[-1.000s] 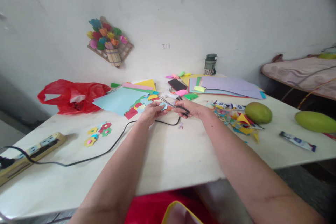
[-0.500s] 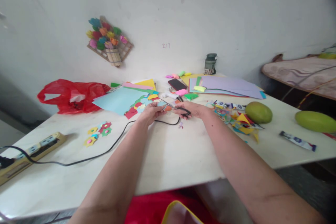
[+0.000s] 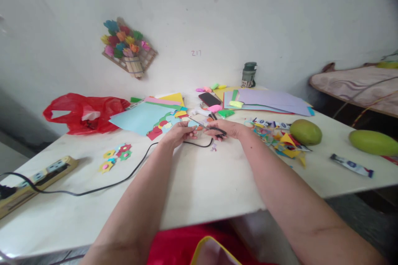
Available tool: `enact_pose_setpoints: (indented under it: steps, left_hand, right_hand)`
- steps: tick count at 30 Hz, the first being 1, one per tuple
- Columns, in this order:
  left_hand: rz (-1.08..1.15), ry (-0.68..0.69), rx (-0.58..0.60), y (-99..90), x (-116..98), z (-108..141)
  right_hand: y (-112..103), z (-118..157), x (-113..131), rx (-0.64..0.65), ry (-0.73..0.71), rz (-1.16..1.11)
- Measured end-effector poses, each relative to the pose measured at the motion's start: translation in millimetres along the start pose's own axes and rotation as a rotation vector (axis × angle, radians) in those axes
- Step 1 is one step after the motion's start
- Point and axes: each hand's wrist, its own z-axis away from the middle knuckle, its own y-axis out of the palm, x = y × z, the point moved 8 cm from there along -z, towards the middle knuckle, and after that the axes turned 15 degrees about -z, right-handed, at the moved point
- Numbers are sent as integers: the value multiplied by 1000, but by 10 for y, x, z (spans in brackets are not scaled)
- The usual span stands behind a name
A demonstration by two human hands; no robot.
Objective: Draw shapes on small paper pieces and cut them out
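Near the middle of the table, my right hand (image 3: 221,128) is closed on dark-handled scissors (image 3: 199,122), whose blades point up and to the left. My left hand (image 3: 180,133) pinches a small light blue paper piece (image 3: 192,124) beside the blades. Just past my left hand are colored paper cutouts, among them a red one (image 3: 154,133). A white glue gun (image 3: 202,112) lies behind the scissors. Small paper flowers (image 3: 106,166) rest on the left of the table. Tiny paper scraps (image 3: 214,147) lie below my right hand.
A red plastic bag (image 3: 87,114), light blue sheets (image 3: 133,118) and a power strip (image 3: 40,178) are on the left. Rightward are a phone (image 3: 209,99), purple sheets (image 3: 273,101), paper scraps (image 3: 287,145), green fruits (image 3: 306,132) and a tube (image 3: 351,165). A black cord (image 3: 124,179) crosses the table.
The scissor blades and the small paper piece between my hands have shifted slightly. Both hands stay in nearly the same place, and the view has moved a little.
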Motion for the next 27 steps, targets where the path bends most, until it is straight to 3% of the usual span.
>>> enact_pose_setpoints:
  steps: [27]
  left_hand:
    - [4,4,9,-34,23,-16]
  right_hand:
    - [32,35,12,-4,29,34]
